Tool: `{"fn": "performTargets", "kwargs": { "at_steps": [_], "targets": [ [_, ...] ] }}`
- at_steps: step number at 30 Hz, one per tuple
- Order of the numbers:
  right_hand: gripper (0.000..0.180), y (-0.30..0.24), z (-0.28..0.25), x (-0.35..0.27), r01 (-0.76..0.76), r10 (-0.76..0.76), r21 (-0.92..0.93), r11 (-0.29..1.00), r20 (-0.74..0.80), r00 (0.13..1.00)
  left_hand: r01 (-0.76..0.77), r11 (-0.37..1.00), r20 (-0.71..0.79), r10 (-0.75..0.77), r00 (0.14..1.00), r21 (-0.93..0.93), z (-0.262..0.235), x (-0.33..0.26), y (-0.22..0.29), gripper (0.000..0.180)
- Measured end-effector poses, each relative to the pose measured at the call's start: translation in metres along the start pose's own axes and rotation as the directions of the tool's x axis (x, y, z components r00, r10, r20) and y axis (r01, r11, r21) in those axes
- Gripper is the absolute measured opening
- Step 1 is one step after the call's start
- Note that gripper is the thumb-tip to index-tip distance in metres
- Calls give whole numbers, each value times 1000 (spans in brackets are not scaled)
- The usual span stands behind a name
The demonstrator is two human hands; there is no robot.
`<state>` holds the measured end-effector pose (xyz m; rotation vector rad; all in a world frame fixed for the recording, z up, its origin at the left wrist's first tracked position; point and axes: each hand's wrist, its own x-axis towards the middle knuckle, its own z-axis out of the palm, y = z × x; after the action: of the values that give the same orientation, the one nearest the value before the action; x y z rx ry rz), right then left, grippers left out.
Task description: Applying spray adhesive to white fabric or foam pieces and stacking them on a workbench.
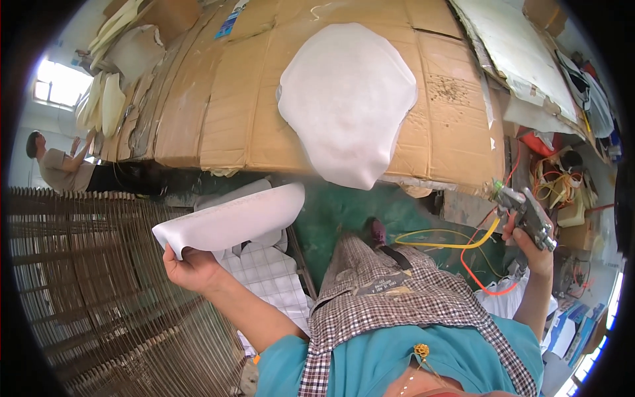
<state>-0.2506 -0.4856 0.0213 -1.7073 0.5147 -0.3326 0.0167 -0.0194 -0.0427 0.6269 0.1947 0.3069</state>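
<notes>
One cardboard-covered table carries a pale molded panel, laid out. From my remote view, the left hand pinches a second pale panel by its edge, off the table, while the right hand wraps a spray gun. Spraying looks unfinished to me; I can't tell which panel is coated.

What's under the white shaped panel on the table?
Brown cardboard sheeting shows around the white shaped panel, whose lower tip extends past the cardboard's edge. Whatever the panel covers is hidden.
</notes>
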Motion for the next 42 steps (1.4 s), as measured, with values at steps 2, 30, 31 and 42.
{"fn": "performTargets", "kwargs": {
  "at_steps": [2,30,31,42],
  "targets": [
    [38,7,-3,14,26,-29,-43,999,-59,998,-25,1000,2,25,1000,14,1,-1,-2,35],
    [52,266,441,33,-973,554,86,216,810,195,-171,985,-411,150,899,-15,-107,-120,102,39],
    [46,269,450,26,-978,636,73,196,750,183,-210,978,-444,185,877,-8,-135,-136,112,39],
    [34,303,663,-79,-791,548,-89,606,767,334,-25,998,-802,-38,596,-66,-556,-178,210,29]
  ]
}}
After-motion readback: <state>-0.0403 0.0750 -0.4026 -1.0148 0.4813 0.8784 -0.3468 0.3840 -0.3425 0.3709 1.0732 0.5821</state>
